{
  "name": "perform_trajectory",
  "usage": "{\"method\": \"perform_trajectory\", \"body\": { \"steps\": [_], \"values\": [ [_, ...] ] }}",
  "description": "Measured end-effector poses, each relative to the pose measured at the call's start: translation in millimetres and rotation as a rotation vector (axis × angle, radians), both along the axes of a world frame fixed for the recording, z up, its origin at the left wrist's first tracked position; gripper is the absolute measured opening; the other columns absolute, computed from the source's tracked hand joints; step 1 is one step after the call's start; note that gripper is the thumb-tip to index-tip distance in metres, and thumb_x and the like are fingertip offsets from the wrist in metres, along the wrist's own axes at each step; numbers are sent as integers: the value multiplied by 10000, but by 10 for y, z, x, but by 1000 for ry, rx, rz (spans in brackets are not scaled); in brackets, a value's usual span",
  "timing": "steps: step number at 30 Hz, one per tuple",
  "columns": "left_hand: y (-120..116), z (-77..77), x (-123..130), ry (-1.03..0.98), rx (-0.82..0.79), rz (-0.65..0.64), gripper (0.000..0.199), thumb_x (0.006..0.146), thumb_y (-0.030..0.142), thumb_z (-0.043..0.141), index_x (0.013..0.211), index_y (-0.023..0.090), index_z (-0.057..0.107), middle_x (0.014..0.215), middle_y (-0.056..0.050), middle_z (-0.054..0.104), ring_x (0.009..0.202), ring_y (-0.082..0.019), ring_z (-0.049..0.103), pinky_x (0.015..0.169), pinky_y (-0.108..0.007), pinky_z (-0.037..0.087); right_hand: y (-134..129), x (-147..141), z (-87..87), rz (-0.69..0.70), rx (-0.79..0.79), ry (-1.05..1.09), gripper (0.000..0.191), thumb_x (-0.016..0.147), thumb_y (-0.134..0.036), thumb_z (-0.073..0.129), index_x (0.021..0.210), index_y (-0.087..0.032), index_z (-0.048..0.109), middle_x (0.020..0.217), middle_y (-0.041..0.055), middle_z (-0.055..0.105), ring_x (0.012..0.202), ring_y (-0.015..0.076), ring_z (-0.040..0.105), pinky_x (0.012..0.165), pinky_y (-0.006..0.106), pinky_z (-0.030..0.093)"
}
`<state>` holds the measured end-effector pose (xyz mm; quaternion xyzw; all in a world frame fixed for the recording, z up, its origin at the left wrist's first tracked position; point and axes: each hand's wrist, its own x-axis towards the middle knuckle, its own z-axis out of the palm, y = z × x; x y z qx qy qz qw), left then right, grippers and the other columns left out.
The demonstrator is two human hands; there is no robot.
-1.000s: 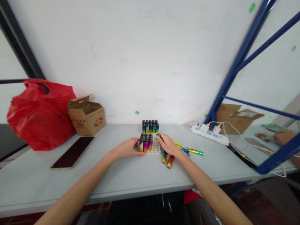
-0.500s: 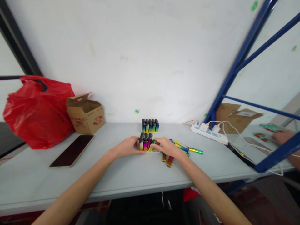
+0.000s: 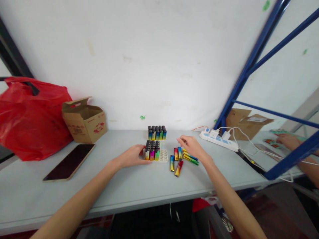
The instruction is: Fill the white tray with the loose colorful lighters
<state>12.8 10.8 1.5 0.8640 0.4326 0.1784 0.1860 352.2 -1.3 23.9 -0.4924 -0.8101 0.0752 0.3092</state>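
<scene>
While between phone [image 3: 69,162] and power strip [image 3: 219,140], left grip [image 3: 134,155] around lighters [image 3: 152,153], right grip [image 3: 191,145] apart.

A tray [image 3: 163,155] sits mid-surface [image 3: 139,187], with lighters [image 3: 152,151] upright in its left part; the right part extends beyond them. The left hand [image 3: 136,155] is at their left side. Behind the tray, nearer the wall [image 3: 154,66], stands another block of lighters [image 3: 157,132]. Loose lighters [image 3: 178,168] lie right of the tray, and the right hand [image 3: 190,145] is above the far side of that group. Further right, a power strip [image 3: 220,141] lies before the frame post [image 3: 233,89], with a cardboard box [image 3: 240,123] behind. Another person's hand [image 3: 289,141] is at far right. On the left, a phone [image 3: 69,162] lies before a carton [image 3: 86,124]; a plastic bag [image 3: 35,122] stands left of the carton.
</scene>
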Motion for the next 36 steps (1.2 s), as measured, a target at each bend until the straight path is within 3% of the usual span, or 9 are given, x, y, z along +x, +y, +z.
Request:
{"method": "perform_trajectory", "body": {
  "steps": [6,10,14,20,25,30,33,36],
  "values": [
    [10,-7,-11,20,1,18,594,705,740,738,954,202,695,904,-53,721,766,-242,632,672,-324,440,-247,955,-189,-108,-57,-107,265,970,-401,595,1028,-207,764,1071,129,765,1033,287,692,976,410,501],
    [-1,14,-15,31,-9,20,593,707,737,736,945,196,685,880,-51,713,753,-241,627,664,-324,438,-405,1153,-372,-129,-119,-111,323,968,-448,606,1121,-220,774,1171,134,755,1107,308,693,1020,432,504],
    [-14,32,-8,40,-6,14,577,723,723,735,947,195,679,867,-43,707,729,-227,613,644,-316,429,-327,1018,-482,-112,-103,-105,310,972,-454,609,1087,-218,774,1136,122,759,1091,291,692,1029,438,497],
    [-18,30,10,33,2,3,572,739,716,732,979,200,683,880,-42,707,732,-220,606,643,-312,422,131,829,-469,-163,-114,-99,153,867,-330,689,912,-188,723,956,95,753,927,255,689,897,400,514],
    [-10,-4,8,17,3,18,586,714,731,735,965,204,682,899,-49,718,754,-229,625,660,-316,436,465,544,-284,-79,-188,368,331,778,-480,786,911,-193,688,947,90,771,925,252,716,900,423,536],
    [-6,-16,5,11,7,15,608,713,746,737,973,199,677,907,-55,720,762,-237,637,677,-322,452,521,37,-68,101,-402,950,516,762,-628,796,1049,-253,589,912,32,753,900,221,728,883,413,567],
    [-15,2,12,22,2,3,608,725,743,733,976,193,670,906,-58,715,766,-237,636,680,-320,453,452,-300,-29,210,-482,1015,475,820,-625,742,1072,-277,541,783,-58,633,673,137,643,792,356,577],
    [-25,14,17,26,-4,-3,592,728,730,727,967,191,668,904,-57,713,768,-233,633,681,-317,451,357,-599,-116,274,-470,894,399,914,-609,625,1123,-284,524,790,-75,553,538,93,507,625,280,528]
  ]
}}
